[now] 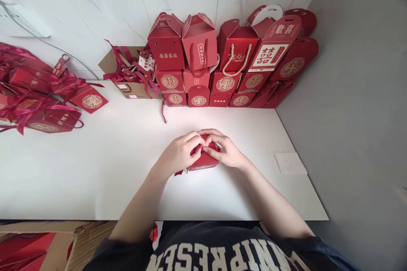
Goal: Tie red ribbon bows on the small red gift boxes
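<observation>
A small red gift box (205,161) rests on the white table (127,156) in front of my body. Both hands meet over its top. My left hand (183,152) pinches a red ribbon at the middle of the box top. From the right, my right hand (224,150) has thumb and index finger closed at the same ribbon, its other fingers curved over the far side of the box. A ribbon end and a bit of cord stick out at the lower left of the box. The ribbon between the fingertips is mostly hidden.
Red boxes (170,57) stand stacked along the tiled wall. Beside them a cardboard box (136,89) holds ribbons and tags. Ribboned red boxes (92,100) pile up at the left. A white tissue (290,163) lies near the right edge, by a grey wall.
</observation>
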A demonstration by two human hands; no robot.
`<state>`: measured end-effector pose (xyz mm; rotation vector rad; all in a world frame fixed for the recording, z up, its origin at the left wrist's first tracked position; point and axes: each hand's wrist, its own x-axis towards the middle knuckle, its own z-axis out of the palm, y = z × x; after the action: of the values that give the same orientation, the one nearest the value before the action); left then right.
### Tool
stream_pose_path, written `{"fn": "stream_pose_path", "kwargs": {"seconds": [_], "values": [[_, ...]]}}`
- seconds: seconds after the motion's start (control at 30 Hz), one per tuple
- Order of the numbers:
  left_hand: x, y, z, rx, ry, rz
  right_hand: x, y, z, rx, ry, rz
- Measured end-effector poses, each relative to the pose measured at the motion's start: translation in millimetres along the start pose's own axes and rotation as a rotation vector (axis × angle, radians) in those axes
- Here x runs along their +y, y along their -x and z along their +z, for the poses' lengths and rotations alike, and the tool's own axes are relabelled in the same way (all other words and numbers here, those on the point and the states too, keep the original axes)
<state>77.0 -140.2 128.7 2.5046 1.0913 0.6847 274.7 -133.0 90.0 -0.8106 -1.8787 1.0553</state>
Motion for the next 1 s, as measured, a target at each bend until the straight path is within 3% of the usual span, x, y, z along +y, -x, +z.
{"fn": "stream_pose_path", "kwargs": {"seconds": [0.23, 0.53, 0.7, 0.87, 1.0], "values": [[-2, -2, 2.7, 0.025, 0.053, -0.043, -3, 0, -1, -0.024, -0.002, 0.005], [-14, 0, 5.2, 0.095, 0.163, 0.038, 2, 1, -3, -0.037, -0.097, 0.118], [-12, -2, 5.9, 0.075, 0.15, 0.009, 3, 1, -2, 0.022, -0.104, 0.136], [-7, -2, -11.3, -0.006, 0.164, -0.068, 0, 1, -2, 0.057, -0.053, 0.063], [-15, 3, -30.3, -0.056, 0.144, -0.125, -1, 1, -2, 0.053, -0.05, 0.061]]}}
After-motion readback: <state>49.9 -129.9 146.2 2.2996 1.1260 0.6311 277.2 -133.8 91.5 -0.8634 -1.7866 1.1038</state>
